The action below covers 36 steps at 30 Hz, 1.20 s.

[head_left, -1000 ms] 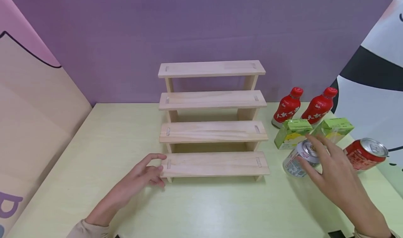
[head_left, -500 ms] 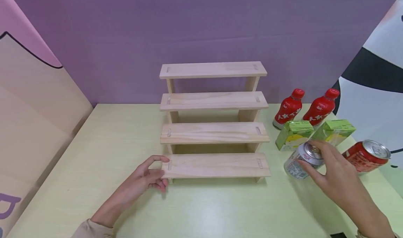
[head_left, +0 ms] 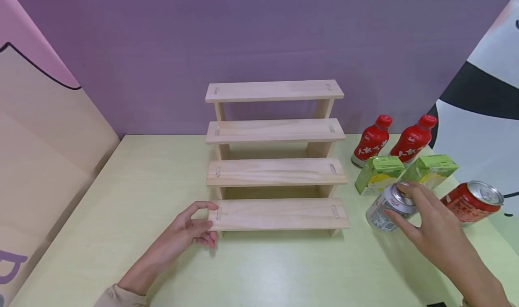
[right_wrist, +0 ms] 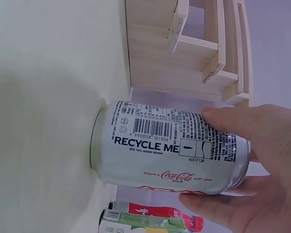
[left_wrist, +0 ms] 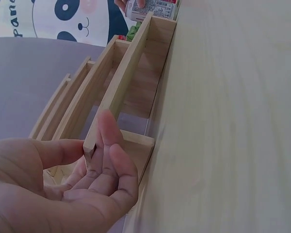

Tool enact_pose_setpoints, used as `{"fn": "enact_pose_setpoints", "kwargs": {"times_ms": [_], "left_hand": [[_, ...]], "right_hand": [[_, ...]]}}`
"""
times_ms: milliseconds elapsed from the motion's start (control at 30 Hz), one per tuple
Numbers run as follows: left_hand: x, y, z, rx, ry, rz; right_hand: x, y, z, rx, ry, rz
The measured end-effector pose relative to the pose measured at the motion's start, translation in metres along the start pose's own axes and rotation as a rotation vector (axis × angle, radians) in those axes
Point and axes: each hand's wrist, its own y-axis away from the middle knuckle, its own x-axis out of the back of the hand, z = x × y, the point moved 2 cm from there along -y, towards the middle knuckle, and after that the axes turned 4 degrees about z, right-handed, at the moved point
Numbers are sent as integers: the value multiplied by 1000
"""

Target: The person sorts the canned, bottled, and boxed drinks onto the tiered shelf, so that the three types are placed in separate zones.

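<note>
A pale wooden stand with stepped shelves (head_left: 275, 214) stands mid-table. At the left end of its lowest shelf, my left hand (head_left: 180, 237) pinches the corner; in the left wrist view the thumb lies on top and fingers curl beneath the board (left_wrist: 128, 73). To the stand's right, my right hand (head_left: 439, 228) grips the upper part of a white-and-silver Coca-Cola can (head_left: 383, 212). The right wrist view shows the can (right_wrist: 155, 167) between thumb and fingers, its base at the tabletop. Part of its far side is hidden by the hand.
Two green drink cartons (head_left: 379, 174) stand just behind the can, with two red bottles (head_left: 371, 140) behind them. A red can (head_left: 466, 203) is close to the right hand's outer side. A purple backdrop (head_left: 162, 54) rises behind the table.
The right hand has come down from above the white-and-silver can and taken hold of its top. The left hand's grip at the shelf corner stays nearly the same.
</note>
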Motion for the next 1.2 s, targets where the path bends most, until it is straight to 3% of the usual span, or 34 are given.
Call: {"fn": "enact_pose_setpoints", "kwargs": {"times_ms": [400, 867, 1200], "left_hand": [[0, 1, 0, -19, -26, 26], [-1, -2, -3, -41, -13, 31], [-1, -2, -3, -46, -3, 37]], "right_hand": [[5, -5, -3, 96, -45, 108], [7, -5, -1, 85, -43, 111], [12, -9, -11, 81, -55, 102]]}}
